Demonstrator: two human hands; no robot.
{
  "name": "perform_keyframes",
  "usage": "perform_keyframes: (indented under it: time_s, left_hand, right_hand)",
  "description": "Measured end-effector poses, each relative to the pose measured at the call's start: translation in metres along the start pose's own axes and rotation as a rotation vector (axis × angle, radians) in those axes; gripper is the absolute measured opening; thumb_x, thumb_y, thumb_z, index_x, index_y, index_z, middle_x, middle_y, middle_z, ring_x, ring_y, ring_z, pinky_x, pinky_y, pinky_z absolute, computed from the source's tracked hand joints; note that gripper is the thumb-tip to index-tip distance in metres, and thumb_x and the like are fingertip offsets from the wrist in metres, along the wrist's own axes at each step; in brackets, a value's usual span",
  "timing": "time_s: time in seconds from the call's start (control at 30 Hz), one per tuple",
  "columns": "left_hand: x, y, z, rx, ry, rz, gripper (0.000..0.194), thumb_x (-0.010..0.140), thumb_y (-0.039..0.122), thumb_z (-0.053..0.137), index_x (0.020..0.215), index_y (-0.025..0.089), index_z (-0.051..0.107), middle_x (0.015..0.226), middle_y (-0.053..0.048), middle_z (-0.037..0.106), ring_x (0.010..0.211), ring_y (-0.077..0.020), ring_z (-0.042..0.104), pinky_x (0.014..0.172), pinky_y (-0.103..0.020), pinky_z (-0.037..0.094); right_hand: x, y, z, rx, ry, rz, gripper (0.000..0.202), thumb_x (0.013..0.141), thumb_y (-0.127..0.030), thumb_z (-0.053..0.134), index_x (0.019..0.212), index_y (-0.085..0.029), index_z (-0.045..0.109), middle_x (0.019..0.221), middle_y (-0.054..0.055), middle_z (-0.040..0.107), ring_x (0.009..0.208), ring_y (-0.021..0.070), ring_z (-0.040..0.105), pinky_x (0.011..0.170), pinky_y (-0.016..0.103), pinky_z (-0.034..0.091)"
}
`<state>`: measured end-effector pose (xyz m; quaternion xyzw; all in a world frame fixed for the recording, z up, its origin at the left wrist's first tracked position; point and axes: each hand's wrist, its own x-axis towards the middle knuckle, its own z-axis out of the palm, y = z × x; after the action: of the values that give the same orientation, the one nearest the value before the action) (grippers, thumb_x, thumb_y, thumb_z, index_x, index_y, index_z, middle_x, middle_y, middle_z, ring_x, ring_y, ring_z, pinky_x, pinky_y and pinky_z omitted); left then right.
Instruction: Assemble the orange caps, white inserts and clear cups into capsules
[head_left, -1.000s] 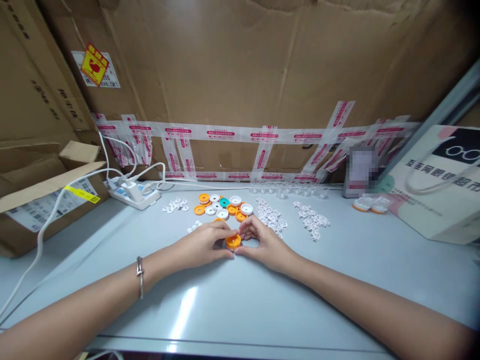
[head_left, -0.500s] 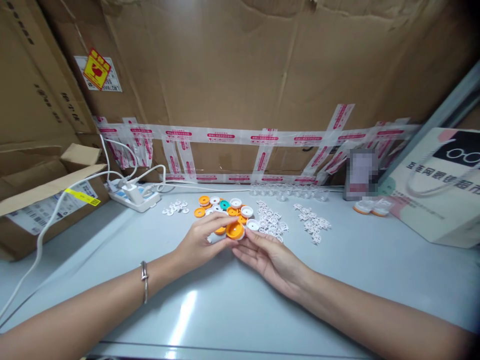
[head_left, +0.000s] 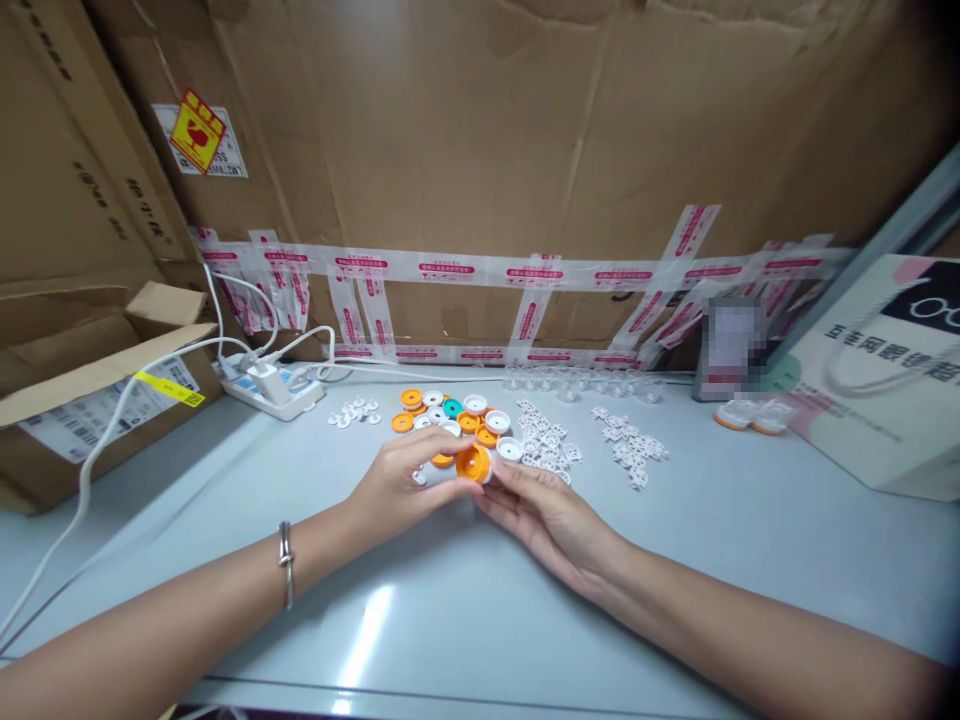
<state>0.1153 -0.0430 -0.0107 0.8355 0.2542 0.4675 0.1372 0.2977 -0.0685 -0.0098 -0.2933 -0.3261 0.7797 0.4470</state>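
Between both hands, above the table, is an orange round plastic cap (head_left: 472,464) with a recessed face and a small light spot at its centre. My left hand (head_left: 409,468) grips its left side between thumb and fingers. From the right, my right hand (head_left: 544,510) pinches the cap's edge, where a whitish part shows; its exact shape is hidden by the fingers. Just behind lie loose orange caps (head_left: 411,399), white caps (head_left: 497,422) and one teal cap (head_left: 452,408). Small white perforated pieces (head_left: 544,440) are heaped behind my right hand.
Small white pegged discs (head_left: 355,412) lie at the left, near a power strip (head_left: 277,395) with cables. More white pieces (head_left: 630,447) and a row of clear cups (head_left: 581,382) sit right and behind. Two orange-rimmed items (head_left: 750,416) stand beside a paper bag (head_left: 870,400). Cardboard boxes (head_left: 450,130) enclose the back.
The orange cap is turned slightly, its face tilting more to the right. Both hands keep their hold, and the whole view has shifted a little.
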Motion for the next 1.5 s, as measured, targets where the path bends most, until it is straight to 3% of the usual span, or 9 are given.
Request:
perform_keyframes:
  time_s: [0.17,0.5,0.7,0.9,1.03,1.3,1.5]
  left_hand:
    - [-0.0034,-0.0001,-0.0011,0.070,-0.014,0.026,0.031,0.074,0.024,0.069,0.102,0.016,0.059,0.093,-0.008,0.067,0.086,-0.0167,0.063,0.077,-0.031,0.051]
    - [-0.0033,-0.0016,-0.0095,0.115,-0.172,0.090,0.027,0.081,0.020,0.061,0.107,0.016,0.055,0.099,-0.010,0.063,0.096,-0.0187,0.059,0.085,-0.034,0.049]
    - [-0.0035,-0.0003,-0.0044,0.090,-0.098,0.014,0.027,0.079,0.023,0.064,0.103,0.016,0.054,0.095,-0.008,0.065,0.087,-0.0167,0.060,0.078,-0.031,0.049]
    - [-0.0034,0.0012,-0.0014,0.118,-0.129,-0.077,0.026,0.080,0.026,0.062,0.103,0.017,0.054,0.092,-0.006,0.063,0.084,-0.0161,0.059,0.076,-0.029,0.048]
    - [-0.0037,0.0028,-0.0014,0.127,-0.158,-0.137,0.020,0.079,0.029,0.063,0.092,0.016,0.056,0.085,-0.005,0.062,0.079,-0.0161,0.058,0.073,-0.029,0.047]
    - [-0.0020,0.0027,-0.0061,0.056,-0.196,-0.067,0.024,0.082,0.025,0.059,0.104,0.017,0.054,0.093,-0.008,0.062,0.087,-0.0171,0.057,0.078,-0.031,0.048]
    - [-0.0031,0.0019,-0.0021,0.092,-0.123,-0.018,0.028,0.080,0.020,0.058,0.108,0.018,0.054,0.098,-0.008,0.062,0.090,-0.0169,0.058,0.080,-0.031,0.048]
  right_hand:
    - [-0.0010,0.0036,-0.0019,-0.032,-0.006,-0.009,0.019,0.076,-0.026,0.067,0.090,-0.014,0.072,0.089,0.006,0.071,0.084,0.0122,0.064,0.091,0.027,0.046]
    - [-0.0008,0.0031,0.0004,-0.085,-0.045,-0.014,0.021,0.076,-0.028,0.067,0.090,-0.014,0.072,0.090,0.007,0.071,0.089,0.0154,0.063,0.096,0.034,0.042]
    - [-0.0016,0.0049,0.0017,-0.103,0.019,-0.062,0.021,0.071,-0.032,0.071,0.084,-0.016,0.074,0.090,0.006,0.071,0.088,0.0152,0.063,0.095,0.033,0.043]
    - [0.0007,0.0086,-0.0005,-0.051,0.063,-0.044,0.017,0.073,-0.029,0.069,0.083,-0.016,0.073,0.087,0.006,0.071,0.085,0.0137,0.064,0.090,0.030,0.046]
    - [0.0006,0.0091,-0.0001,-0.057,0.061,-0.032,0.017,0.073,-0.028,0.070,0.082,-0.014,0.074,0.086,0.006,0.071,0.083,0.0134,0.063,0.089,0.029,0.047]
    - [0.0008,0.0102,-0.0027,-0.073,0.001,-0.023,0.021,0.073,-0.031,0.069,0.086,-0.014,0.073,0.089,0.007,0.071,0.088,0.0141,0.063,0.095,0.030,0.044]
    - [-0.0007,0.0077,0.0014,-0.089,-0.001,-0.043,0.021,0.076,-0.032,0.066,0.087,-0.014,0.071,0.089,0.006,0.071,0.087,0.0143,0.064,0.093,0.031,0.044]
